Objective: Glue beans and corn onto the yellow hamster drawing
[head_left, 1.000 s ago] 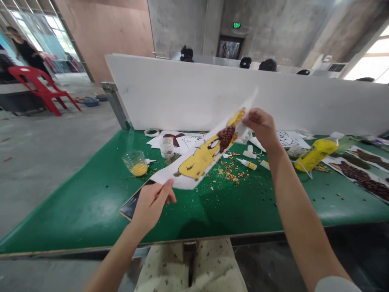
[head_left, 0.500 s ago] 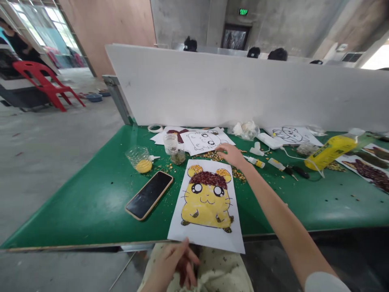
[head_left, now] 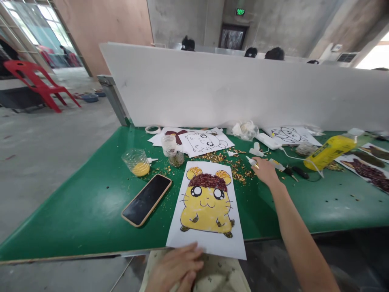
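A sheet with a yellow hamster picture (head_left: 206, 207) lies at the front edge of the green table, its head and ears covered with seeds and grains. My left hand (head_left: 179, 265) is at the sheet's bottom edge, over my lap, holding nothing, fingers loosely apart. Over the table to the right of the sheet, my right hand (head_left: 263, 170) has its fingers round a small glue bottle (head_left: 252, 162), whose white nozzle points up and left. Scattered grains (head_left: 240, 170) lie between that hand and the sheet.
Left of the sheet are a phone (head_left: 146, 200), a cut plastic cup with yellow grains (head_left: 141, 168) and a jar (head_left: 175, 157). Line drawings (head_left: 206, 142) lie behind. To the right are a yellow bottle (head_left: 331, 150) and a white device (head_left: 269, 141). A white partition (head_left: 197, 87) stands at the back.
My right hand has moved right, from the grains behind the sheet to the glue bottle, and closed on it. My left hand has shifted slightly at the sheet's bottom edge.
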`<move>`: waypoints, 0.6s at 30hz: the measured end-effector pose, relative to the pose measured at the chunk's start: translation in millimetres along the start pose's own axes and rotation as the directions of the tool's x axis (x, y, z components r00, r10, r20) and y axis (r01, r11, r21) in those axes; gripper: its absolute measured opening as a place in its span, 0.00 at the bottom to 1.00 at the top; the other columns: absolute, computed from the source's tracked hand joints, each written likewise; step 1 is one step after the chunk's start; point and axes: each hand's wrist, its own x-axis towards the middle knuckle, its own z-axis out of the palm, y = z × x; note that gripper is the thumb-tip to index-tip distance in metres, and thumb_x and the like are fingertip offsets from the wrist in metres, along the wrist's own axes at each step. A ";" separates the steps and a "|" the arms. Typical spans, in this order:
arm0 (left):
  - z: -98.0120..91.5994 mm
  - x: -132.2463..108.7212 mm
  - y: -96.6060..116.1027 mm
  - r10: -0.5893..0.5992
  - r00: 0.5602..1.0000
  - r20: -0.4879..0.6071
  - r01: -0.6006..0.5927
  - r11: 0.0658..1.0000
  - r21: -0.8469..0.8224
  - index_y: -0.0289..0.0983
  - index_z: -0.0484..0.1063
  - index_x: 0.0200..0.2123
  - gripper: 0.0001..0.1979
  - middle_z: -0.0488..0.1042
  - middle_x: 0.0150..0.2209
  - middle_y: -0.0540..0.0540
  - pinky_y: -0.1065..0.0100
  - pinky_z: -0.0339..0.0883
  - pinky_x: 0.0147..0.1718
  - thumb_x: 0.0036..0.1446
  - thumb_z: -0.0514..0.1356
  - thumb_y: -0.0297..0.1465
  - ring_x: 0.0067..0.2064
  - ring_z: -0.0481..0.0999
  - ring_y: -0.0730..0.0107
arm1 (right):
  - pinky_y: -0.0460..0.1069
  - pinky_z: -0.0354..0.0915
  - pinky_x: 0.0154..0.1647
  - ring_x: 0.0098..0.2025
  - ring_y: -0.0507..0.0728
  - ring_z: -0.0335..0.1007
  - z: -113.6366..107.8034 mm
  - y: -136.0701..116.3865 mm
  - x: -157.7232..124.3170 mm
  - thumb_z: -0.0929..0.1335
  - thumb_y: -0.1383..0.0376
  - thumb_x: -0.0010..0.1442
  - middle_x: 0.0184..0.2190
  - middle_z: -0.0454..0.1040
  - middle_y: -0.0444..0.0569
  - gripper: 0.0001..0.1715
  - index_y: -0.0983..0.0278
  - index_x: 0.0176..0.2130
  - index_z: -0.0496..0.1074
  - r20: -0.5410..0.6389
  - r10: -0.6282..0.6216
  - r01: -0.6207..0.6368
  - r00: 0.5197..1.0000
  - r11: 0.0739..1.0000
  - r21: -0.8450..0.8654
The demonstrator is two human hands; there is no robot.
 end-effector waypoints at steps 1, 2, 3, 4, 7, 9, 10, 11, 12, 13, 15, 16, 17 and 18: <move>2.0 5.4 -2.6 0.143 0.990 0.009 -0.143 0.977 0.156 0.44 0.70 0.49 0.16 0.71 0.52 0.47 0.63 0.64 0.52 0.59 0.51 0.33 0.53 0.69 0.61 | 0.59 0.60 0.44 0.47 0.67 0.66 1.9 0.5 0.1 0.63 0.67 0.55 0.43 0.71 0.59 0.20 0.65 0.49 0.65 -0.006 0.008 -0.008 1.000 1.000 0.011; 6.3 10.5 -5.8 0.238 0.971 0.030 -0.235 0.925 0.298 0.42 0.66 0.53 0.19 0.67 0.55 0.47 0.62 0.63 0.53 0.58 0.52 0.32 0.55 0.67 0.61 | 0.58 0.61 0.42 0.46 0.67 0.67 2.9 1.4 0.5 0.63 0.67 0.55 0.42 0.71 0.59 0.21 0.65 0.49 0.64 -0.013 0.015 -0.014 1.000 1.000 0.028; 12.8 14.7 -9.3 0.299 0.952 0.071 -0.301 0.862 0.408 0.39 0.63 0.56 0.22 0.65 0.57 0.45 0.61 0.62 0.54 0.57 0.53 0.32 0.56 0.66 0.60 | 0.57 0.62 0.40 0.44 0.66 0.68 3.1 2.9 1.0 0.64 0.66 0.54 0.42 0.71 0.59 0.21 0.65 0.49 0.63 -0.026 0.024 -0.023 0.999 0.999 0.049; 21.0 17.7 -12.8 0.324 0.942 0.090 -0.324 0.802 0.502 0.37 0.60 0.58 0.24 0.63 0.58 0.44 0.61 0.62 0.54 0.57 0.53 0.33 0.57 0.65 0.60 | 0.56 0.63 0.39 0.43 0.65 0.68 2.3 4.6 1.6 0.64 0.66 0.54 0.42 0.71 0.59 0.21 0.65 0.49 0.62 -0.045 0.038 -0.034 0.998 0.997 0.072; 45.8 18.3 -20.9 0.410 0.907 0.090 -0.364 0.661 0.656 0.35 0.57 0.59 0.26 0.65 0.56 0.42 0.62 0.64 0.53 0.58 0.52 0.36 0.56 0.66 0.60 | 0.55 0.64 0.38 0.41 0.63 0.69 -4.3 6.5 3.5 0.65 0.60 0.54 0.42 0.71 0.58 0.22 0.66 0.48 0.61 -0.156 0.106 -0.081 0.982 0.984 0.157; 51.9 16.5 -21.4 0.427 0.898 0.102 -0.379 0.636 0.673 0.36 0.56 0.60 0.26 0.65 0.56 0.43 0.64 0.64 0.52 0.59 0.52 0.35 0.56 0.66 0.61 | 0.55 0.64 0.40 0.40 0.62 0.69 -10.4 -0.6 4.3 0.68 0.57 0.51 0.40 0.71 0.55 0.23 0.64 0.44 0.64 -0.244 0.149 -0.055 0.958 0.933 0.355; 49.4 17.6 -19.7 0.430 0.897 0.103 -0.387 0.650 0.654 0.36 0.56 0.60 0.25 0.65 0.56 0.44 0.65 0.64 0.52 0.59 0.52 0.33 0.56 0.66 0.63 | 0.54 0.64 0.40 0.39 0.60 0.68 -13.3 -7.9 4.4 0.69 0.55 0.48 0.40 0.71 0.53 0.22 0.63 0.41 0.66 -0.261 0.154 -0.001 0.953 0.862 0.507; 43.0 21.1 -16.8 0.430 0.896 0.110 -0.401 0.681 0.613 0.37 0.55 0.60 0.26 0.65 0.56 0.45 0.66 0.64 0.53 0.59 0.52 0.31 0.57 0.65 0.64 | 0.53 0.65 0.41 0.39 0.59 0.68 -16.0 -17.9 4.2 0.70 0.55 0.47 0.40 0.71 0.51 0.22 0.63 0.39 0.67 -0.232 0.137 0.052 0.963 0.750 0.659; 33.2 28.0 -12.9 0.425 0.900 0.093 -0.400 0.726 0.559 0.37 0.54 0.60 0.26 0.64 0.57 0.45 0.66 0.64 0.53 0.59 0.52 0.30 0.58 0.63 0.64 | 0.53 0.65 0.41 0.39 0.57 0.68 -18.2 -30.3 3.5 0.71 0.55 0.46 0.39 0.71 0.49 0.22 0.63 0.40 0.68 -0.170 0.093 0.072 0.981 0.638 0.767; 20.8 38.5 -8.2 0.395 0.916 0.066 -0.374 0.784 0.495 0.37 0.53 0.61 0.27 0.62 0.58 0.44 0.64 0.64 0.53 0.58 0.52 0.30 0.59 0.62 0.63 | 0.52 0.65 0.41 0.38 0.56 0.68 -20.0 -44.5 2.4 0.72 0.56 0.45 0.38 0.71 0.48 0.23 0.62 0.40 0.68 -0.104 0.044 0.063 0.994 0.545 0.836; -7.3 70.6 1.1 0.262 0.963 0.062 -0.265 0.887 0.377 0.39 0.52 0.61 0.27 0.59 0.60 0.44 0.61 0.62 0.55 0.59 0.52 0.30 0.60 0.60 0.63 | 0.49 0.66 0.38 0.36 0.53 0.67 -22.8 -75.4 -1.0 0.73 0.59 0.44 0.38 0.70 0.46 0.24 0.60 0.42 0.68 0.023 -0.103 0.017 0.994 0.375 0.927; -20.8 91.2 4.8 0.220 0.975 0.039 -0.221 0.921 0.321 0.41 0.53 0.61 0.25 0.59 0.60 0.45 0.59 0.61 0.55 0.60 0.51 0.31 0.60 0.60 0.63 | 0.48 0.66 0.36 0.35 0.52 0.67 -23.9 -90.6 -3.2 0.74 0.61 0.42 0.39 0.69 0.45 0.25 0.60 0.42 0.68 0.073 -0.212 -0.007 0.975 0.300 0.954; -32.8 113.7 7.4 0.189 0.982 0.012 -0.185 0.947 0.264 0.40 0.55 0.60 0.24 0.60 0.60 0.44 0.57 0.60 0.56 0.61 0.50 0.32 0.60 0.60 0.61 | 0.47 0.66 0.35 0.34 0.51 0.66 -25.0 -104.5 -5.4 0.75 0.63 0.41 0.38 0.69 0.44 0.26 0.59 0.41 0.68 0.109 -0.315 -0.034 0.943 0.233 0.972; -42.5 136.8 8.7 0.148 0.989 -0.014 -0.143 0.969 0.202 0.38 0.55 0.60 0.24 0.59 0.60 0.42 0.54 0.59 0.56 0.61 0.50 0.35 0.60 0.60 0.58 | 0.46 0.66 0.33 0.34 0.50 0.66 -25.9 -116.7 -7.5 0.76 0.65 0.39 0.37 0.68 0.43 0.26 0.59 0.39 0.67 0.131 -0.417 -0.061 0.900 0.177 0.982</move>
